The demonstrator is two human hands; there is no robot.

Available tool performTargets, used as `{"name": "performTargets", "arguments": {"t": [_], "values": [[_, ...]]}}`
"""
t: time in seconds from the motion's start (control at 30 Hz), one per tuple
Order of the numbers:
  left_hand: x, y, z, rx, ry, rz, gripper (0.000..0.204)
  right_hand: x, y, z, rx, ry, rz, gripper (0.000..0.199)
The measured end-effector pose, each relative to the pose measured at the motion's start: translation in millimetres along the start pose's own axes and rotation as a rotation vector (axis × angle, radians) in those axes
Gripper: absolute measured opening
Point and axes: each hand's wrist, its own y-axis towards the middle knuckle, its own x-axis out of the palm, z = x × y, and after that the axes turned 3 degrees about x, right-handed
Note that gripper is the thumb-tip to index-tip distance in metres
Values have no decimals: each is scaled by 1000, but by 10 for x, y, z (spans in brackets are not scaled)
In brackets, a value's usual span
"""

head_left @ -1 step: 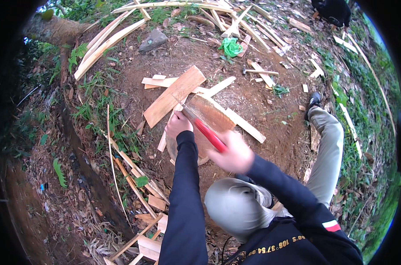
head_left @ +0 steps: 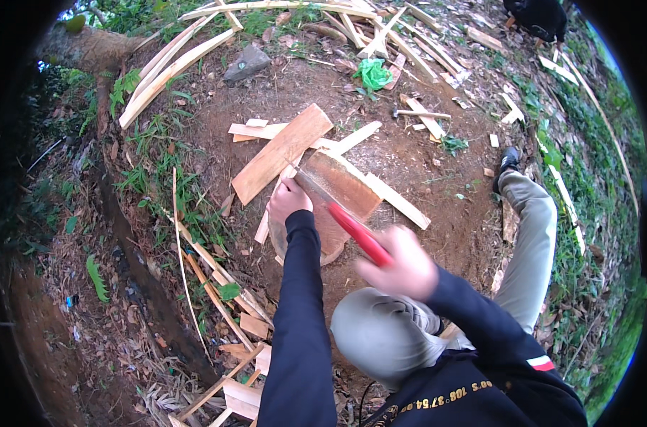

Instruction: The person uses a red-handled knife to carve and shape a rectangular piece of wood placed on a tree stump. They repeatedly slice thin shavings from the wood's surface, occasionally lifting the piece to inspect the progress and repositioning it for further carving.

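Note:
My right hand (head_left: 402,265) is wrapped round the red handle of a hand saw (head_left: 359,233). Its thin metal blade, slightly blurred, slants up and left to the edge of a wide light-brown board (head_left: 284,153). Just beside the blade, my left hand (head_left: 290,201) is closed on a narrow wood strip (head_left: 262,229) that passes by the board; the fingertips are partly hidden. Beneath lies a sawn log block (head_left: 348,186), with a pale batten (head_left: 398,201) and other pieces crossing around it.
A hammer (head_left: 423,114) rests on a short plank beyond the block. Farther off are a green plastic bag (head_left: 372,74), a grey stone (head_left: 246,64) and long wood strips (head_left: 174,75). Offcuts (head_left: 242,398) lie at lower left. Another person (head_left: 537,20) is at top right.
My right hand and the saw have drawn back toward the lower right, showing more of the blade. My left hand and the board stay almost in place.

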Motion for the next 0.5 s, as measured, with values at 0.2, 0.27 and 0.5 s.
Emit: {"name": "performTargets", "arguments": {"t": [0.2,0.27,0.5], "values": [[116,-1,137,4,-50,-27,45,197,340,223,12,-25,125,28],[97,-31,175,-8,-110,-76,45,384,640,441,-39,18,141,26],[53,-25,189,12,1,-56,45,154,100,272,-24,-37,18,14]]}}
